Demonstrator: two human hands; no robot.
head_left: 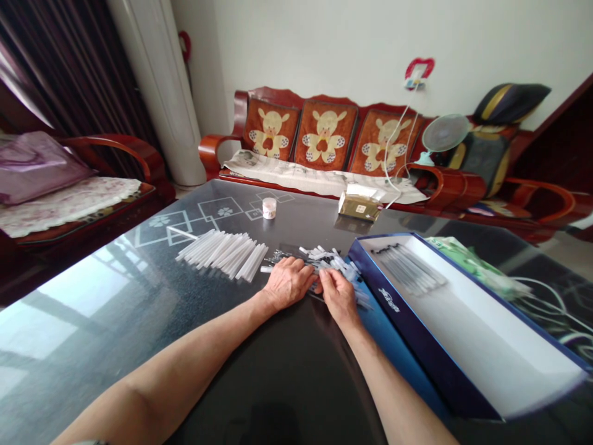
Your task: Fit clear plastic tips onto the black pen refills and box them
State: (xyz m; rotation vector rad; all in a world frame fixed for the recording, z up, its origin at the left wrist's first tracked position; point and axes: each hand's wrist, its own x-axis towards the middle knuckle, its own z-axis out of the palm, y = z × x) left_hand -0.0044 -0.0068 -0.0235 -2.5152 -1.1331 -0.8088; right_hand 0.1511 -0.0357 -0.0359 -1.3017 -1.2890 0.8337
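Observation:
My left hand is closed, its fingers curled down over the dark table top. Close beside it my right hand pinches with thumb and fingers. Whatever lies between the fingers of either hand is hidden or too small to name. Just beyond the hands are thin dark-tipped pieces and a heap of short whitish translucent plastic pieces, partly covered by my fingers. To the left lies a spread pile of long white translucent tubes. Several clear tubes with black ends lie side by side inside the blue box at the right.
The open blue box with a white inside stands on the glossy table. A small round tub and a tissue box stand farther back. Green plastic packaging and white cables lie beyond the blue box.

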